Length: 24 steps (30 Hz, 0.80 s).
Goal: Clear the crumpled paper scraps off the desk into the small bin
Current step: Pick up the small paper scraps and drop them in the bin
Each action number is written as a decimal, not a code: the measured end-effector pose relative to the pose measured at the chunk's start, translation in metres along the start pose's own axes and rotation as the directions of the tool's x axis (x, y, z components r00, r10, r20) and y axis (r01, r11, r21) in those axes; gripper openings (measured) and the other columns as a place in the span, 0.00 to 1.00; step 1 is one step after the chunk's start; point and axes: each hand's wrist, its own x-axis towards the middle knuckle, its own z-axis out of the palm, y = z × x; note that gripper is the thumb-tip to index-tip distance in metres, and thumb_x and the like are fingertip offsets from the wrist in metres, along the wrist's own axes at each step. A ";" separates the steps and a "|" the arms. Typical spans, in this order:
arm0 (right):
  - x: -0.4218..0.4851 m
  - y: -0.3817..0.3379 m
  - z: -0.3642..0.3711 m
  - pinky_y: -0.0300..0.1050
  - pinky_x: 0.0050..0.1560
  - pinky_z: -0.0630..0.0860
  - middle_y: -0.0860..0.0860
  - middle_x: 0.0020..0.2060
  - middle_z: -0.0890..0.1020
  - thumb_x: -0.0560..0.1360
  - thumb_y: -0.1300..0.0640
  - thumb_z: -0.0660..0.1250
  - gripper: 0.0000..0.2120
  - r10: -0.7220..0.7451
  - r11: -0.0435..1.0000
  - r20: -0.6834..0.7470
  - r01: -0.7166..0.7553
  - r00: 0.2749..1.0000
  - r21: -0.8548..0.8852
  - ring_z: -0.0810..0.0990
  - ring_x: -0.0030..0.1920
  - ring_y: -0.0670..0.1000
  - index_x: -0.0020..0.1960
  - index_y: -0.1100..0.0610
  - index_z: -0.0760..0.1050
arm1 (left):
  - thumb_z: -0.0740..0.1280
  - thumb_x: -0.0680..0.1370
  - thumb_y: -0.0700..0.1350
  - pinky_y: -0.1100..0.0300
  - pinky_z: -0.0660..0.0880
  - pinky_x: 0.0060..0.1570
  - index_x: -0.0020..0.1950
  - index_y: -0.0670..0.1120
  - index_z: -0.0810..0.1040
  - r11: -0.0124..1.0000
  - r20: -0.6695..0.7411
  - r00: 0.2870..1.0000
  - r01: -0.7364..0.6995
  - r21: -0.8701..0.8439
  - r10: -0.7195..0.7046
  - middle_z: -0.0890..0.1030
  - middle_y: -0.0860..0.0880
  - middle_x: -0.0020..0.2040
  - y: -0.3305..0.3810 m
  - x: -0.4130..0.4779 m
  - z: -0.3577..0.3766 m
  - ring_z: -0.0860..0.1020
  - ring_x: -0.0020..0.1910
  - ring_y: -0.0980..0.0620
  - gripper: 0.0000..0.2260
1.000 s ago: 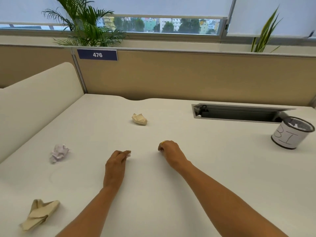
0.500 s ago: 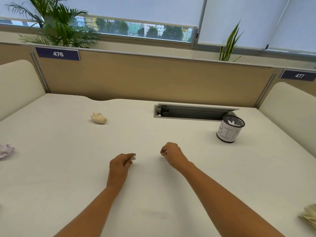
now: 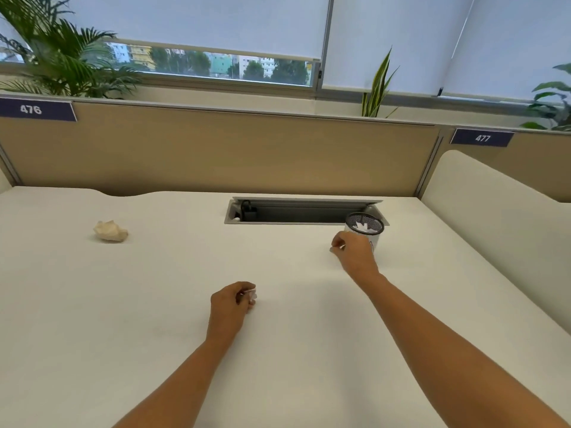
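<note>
White desk [image 3: 139,319]: mesh bin [image 3: 375,224] at 1 o'clock holds white paper, right hand [image 3: 355,256] just beside it, fingers pinched, contents indiscernible; left hand [image 3: 230,304] grips a small white scrap [image 3: 253,295]; cream paper ball [image 3: 110,231] at 10 o'clock outstanding.

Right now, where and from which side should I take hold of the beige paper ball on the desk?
Pinch the paper ball across its wider middle, coming from above. It is a low, lumpy wad lying free on the desk, with nothing beside it, so fingers can likely close on both flanks. The left hand is nearer, but it holds a small scrap.
</note>
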 end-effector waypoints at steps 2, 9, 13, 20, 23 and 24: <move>0.016 0.011 -0.014 0.41 0.48 0.73 0.61 0.47 0.84 0.73 0.65 0.67 0.06 0.036 0.998 -0.077 -0.032 0.996 0.062 0.81 0.48 0.57 0.48 0.65 0.80 | 0.64 0.74 0.31 0.72 0.76 0.30 0.39 0.45 0.77 1.000 -0.015 1.000 -0.011 -0.009 0.011 0.79 0.48 0.34 0.003 0.004 0.010 0.79 0.33 0.52 0.10; 0.060 0.032 -0.033 0.40 0.49 0.73 0.61 0.53 0.82 0.76 0.64 0.65 0.09 0.143 0.985 -0.156 -0.124 0.977 0.123 0.80 0.54 0.58 0.55 0.64 0.79 | 0.66 0.73 0.32 0.74 0.76 0.30 0.39 0.45 0.78 1.000 -0.040 0.999 0.011 -0.002 -0.011 0.80 0.47 0.34 0.008 0.018 0.036 0.80 0.34 0.52 0.09; 0.063 0.042 -0.029 0.40 0.51 0.72 0.61 0.56 0.80 0.78 0.66 0.60 0.12 0.150 0.981 -0.170 -0.125 0.974 0.150 0.79 0.55 0.58 0.59 0.64 0.76 | 0.67 0.73 0.34 0.75 0.76 0.33 0.41 0.43 0.79 1.000 -0.028 1.000 -0.004 -0.019 0.003 0.80 0.46 0.35 0.020 0.028 0.057 0.80 0.34 0.53 0.05; 0.034 0.062 -0.018 0.41 0.45 0.71 0.60 0.48 0.82 0.76 0.65 0.63 0.07 0.118 0.985 -0.342 -0.066 0.932 0.160 0.81 0.46 0.58 0.51 0.62 0.79 | 0.67 0.74 0.36 0.78 0.73 0.32 0.47 0.40 0.81 0.996 0.024 0.997 -0.079 0.032 0.078 0.80 0.48 0.38 0.047 0.051 0.098 0.78 0.34 0.58 0.04; 0.007 0.070 -0.003 0.40 0.41 0.70 0.59 0.45 0.81 0.74 0.65 0.64 0.06 0.156 0.977 -0.362 -0.088 0.919 0.197 0.78 0.38 0.55 0.49 0.62 0.78 | 0.67 0.75 0.38 0.70 0.75 0.41 0.50 0.39 0.81 0.995 0.048 0.995 -0.088 0.048 0.085 0.79 0.47 0.41 0.070 0.064 0.119 0.78 0.36 0.54 0.06; -0.003 0.073 0.004 0.40 0.41 0.70 0.58 0.45 0.81 0.74 0.65 0.65 0.05 0.155 0.976 -0.353 -0.088 0.923 0.199 0.76 0.36 0.53 0.49 0.61 0.78 | 0.67 0.75 0.38 0.66 0.76 0.44 0.51 0.39 0.80 0.996 0.053 0.996 -0.080 0.038 0.077 0.79 0.46 0.42 0.080 0.068 0.127 0.78 0.38 0.53 0.07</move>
